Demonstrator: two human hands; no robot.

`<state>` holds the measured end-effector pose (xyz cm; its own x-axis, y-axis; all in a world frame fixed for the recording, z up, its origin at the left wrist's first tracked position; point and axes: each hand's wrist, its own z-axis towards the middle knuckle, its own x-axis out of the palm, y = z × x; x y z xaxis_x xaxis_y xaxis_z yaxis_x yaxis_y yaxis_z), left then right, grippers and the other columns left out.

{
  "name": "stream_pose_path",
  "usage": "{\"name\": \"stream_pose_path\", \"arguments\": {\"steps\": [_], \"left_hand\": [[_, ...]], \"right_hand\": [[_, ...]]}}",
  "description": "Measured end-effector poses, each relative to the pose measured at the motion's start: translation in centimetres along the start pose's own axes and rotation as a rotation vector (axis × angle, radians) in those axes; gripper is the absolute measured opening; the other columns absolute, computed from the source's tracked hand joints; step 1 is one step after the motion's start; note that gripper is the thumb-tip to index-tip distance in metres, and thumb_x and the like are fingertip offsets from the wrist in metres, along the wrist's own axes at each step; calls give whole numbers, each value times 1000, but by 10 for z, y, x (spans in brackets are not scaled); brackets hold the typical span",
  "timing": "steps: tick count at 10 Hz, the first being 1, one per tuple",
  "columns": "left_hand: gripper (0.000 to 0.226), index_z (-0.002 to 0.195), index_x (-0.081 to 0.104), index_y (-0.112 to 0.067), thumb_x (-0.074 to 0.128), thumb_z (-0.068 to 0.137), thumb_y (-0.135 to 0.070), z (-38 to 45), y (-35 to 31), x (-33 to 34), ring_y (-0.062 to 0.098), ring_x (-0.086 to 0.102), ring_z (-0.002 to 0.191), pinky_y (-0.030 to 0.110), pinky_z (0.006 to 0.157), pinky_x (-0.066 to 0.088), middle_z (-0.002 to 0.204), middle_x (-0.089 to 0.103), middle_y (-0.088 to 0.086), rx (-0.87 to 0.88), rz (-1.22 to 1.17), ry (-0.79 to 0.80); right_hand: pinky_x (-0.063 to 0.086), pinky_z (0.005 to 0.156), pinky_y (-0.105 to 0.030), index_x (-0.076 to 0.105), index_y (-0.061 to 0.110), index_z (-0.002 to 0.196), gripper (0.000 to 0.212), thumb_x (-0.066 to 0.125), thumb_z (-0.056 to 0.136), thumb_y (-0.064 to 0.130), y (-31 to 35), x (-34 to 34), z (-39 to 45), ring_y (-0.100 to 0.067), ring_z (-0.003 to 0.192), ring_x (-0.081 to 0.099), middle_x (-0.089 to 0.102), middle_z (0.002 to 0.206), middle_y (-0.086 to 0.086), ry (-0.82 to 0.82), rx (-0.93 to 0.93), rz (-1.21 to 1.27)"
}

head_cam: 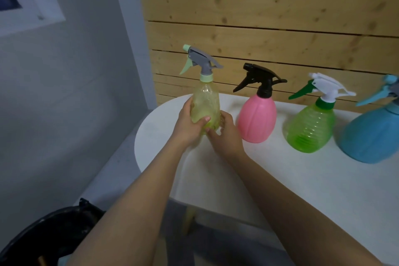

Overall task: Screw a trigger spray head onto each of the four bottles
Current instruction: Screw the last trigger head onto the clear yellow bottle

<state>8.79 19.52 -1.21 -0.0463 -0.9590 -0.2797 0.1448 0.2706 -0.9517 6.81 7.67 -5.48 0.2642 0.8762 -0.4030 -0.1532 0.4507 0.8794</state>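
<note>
Both hands hold the yellow bottle (205,103).
Left hand (190,123) and right hand (224,134) wrap curled fingers round its base.

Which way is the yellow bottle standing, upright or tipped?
Upright: the yellow bottle, gripped by the left hand and right hand, has its spray head directly above.

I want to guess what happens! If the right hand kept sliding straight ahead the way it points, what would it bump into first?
The right hand already touches the yellow bottle it points at, so it would push that first. Behind it probably comes the wooden wall, though depth is unclear.
</note>
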Motion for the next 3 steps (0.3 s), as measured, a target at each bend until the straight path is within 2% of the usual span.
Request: {"name": "stream_pose_path", "arguments": {"steps": [1, 2, 3], "left_hand": [[72, 144, 23, -24, 64, 84, -18, -1, 0, 0, 21, 41, 129, 28, 95, 37, 144, 41, 1, -14, 17, -1], [79, 146, 18, -21, 65, 84, -24, -2, 1, -2, 23, 37, 133, 31, 100, 37, 149, 34, 3, -47, 47, 26], [81, 147, 16, -21, 65, 83, -30, -9, -11, -2, 25, 28, 139, 40, 108, 30, 153, 25, 9, -69, 127, -62]], "right_hand": [[37, 77, -17, 40, 18, 133, 55, 64, 85, 24, 4, -1, -3, -11, 99, 55, 58, 118, 4, 11, 19, 8], [37, 82, -21, 35, 15, 138, 61, 64, 86, 25, 7, -4, -7, -18, 113, 55, 57, 128, -2, 29, 62, 16], [37, 85, -22, 34, 14, 140, 65, 66, 85, 26, 17, -19, -22, -13, 114, 50, 53, 135, -5, 34, 66, 9]]}}
